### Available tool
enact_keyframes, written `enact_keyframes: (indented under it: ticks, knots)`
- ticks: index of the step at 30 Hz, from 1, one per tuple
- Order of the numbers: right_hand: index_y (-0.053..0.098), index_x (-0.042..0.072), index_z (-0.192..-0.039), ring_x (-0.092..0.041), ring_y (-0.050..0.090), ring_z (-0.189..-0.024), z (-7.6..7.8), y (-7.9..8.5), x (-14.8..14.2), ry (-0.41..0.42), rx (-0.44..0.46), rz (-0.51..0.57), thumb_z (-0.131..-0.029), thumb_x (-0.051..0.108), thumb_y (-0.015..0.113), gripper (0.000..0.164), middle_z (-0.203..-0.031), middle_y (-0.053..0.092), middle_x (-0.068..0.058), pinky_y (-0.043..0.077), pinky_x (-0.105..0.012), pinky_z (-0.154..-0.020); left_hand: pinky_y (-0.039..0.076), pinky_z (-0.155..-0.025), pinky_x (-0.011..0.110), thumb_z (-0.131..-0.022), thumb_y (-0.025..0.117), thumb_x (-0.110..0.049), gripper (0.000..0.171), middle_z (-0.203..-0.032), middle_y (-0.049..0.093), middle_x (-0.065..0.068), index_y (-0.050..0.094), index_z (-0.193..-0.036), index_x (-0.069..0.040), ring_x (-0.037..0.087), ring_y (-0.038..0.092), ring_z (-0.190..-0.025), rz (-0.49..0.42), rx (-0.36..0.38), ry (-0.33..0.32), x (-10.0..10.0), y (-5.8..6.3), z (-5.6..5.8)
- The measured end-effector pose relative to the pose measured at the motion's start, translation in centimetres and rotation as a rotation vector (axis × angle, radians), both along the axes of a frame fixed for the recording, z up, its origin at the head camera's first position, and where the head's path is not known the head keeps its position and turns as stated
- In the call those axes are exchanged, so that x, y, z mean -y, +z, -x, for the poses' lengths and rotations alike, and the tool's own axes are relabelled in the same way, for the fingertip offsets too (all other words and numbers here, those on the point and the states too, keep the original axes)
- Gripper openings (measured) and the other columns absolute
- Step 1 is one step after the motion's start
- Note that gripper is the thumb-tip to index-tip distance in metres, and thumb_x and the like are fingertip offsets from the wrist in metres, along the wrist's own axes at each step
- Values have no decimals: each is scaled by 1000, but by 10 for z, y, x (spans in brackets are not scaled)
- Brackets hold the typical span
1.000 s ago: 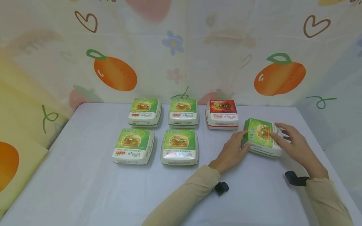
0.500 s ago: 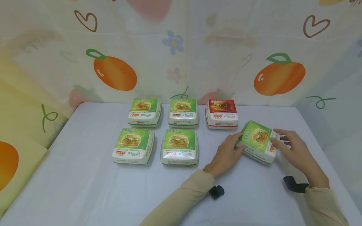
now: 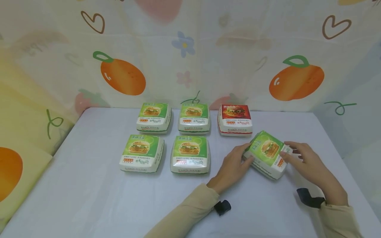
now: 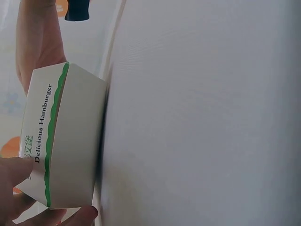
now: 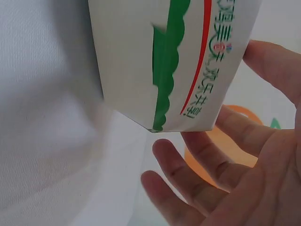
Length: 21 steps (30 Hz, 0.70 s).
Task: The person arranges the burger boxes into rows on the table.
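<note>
A green-and-white hamburger box [image 3: 266,153] sits turned at an angle on the right part of the table, between both hands. My left hand [image 3: 233,167] grips its left corner, the thumb on the side printed "Delicious Hamburger" in the left wrist view, where the box [image 4: 75,136] has its lid closed. At the opposite end, my right hand [image 3: 309,167] holds the box with its thumb on the top edge. In the right wrist view, a green tab shows along the seam of the box [image 5: 129,61], and the lower fingers of the right hand [image 5: 254,174] are spread below its corner.
Behind the held box stands a red-and-white hamburger box [image 3: 235,120]. Green boxes stand left of it: two at the back [image 3: 194,119], [image 3: 154,118] and two in front [image 3: 190,154], [image 3: 142,153]. A patterned cloth [image 3: 208,59] hangs behind the white table [image 3: 89,198].
The held box has turned clockwise and slid a little left and towards me, with both hands moving along with it. The other boxes have stayed in place.
</note>
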State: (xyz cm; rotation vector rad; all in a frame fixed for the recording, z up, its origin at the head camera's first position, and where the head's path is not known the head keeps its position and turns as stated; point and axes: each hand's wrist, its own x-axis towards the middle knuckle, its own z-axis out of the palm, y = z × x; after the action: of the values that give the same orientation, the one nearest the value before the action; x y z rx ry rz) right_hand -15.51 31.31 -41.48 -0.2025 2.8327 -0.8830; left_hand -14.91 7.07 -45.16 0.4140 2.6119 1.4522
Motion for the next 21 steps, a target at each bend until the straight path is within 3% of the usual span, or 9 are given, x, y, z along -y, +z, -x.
enact_keyframes:
  ticks: [12,21]
  knots:
    - [38,-6,-144,-52,51,-115,-4,0,11,11,37,10,-100,43,55,68,-138,40,-35,51,-63,-88,41,-114,32,-99,59,-37,57,-151,46,-2,38,-151,-24,9,43,-139,-56,50,-2,13,-7,-10]
    - [40,-5,-143,-48,54,-112,-4,-2,16,39,37,5,-99,43,57,68,-134,46,-33,54,-59,-84,38,-117,36,-98,58,-43,67,-156,38,-1,28,-155,-24,13,37,-144,-37,69,5,17,-9,-16]
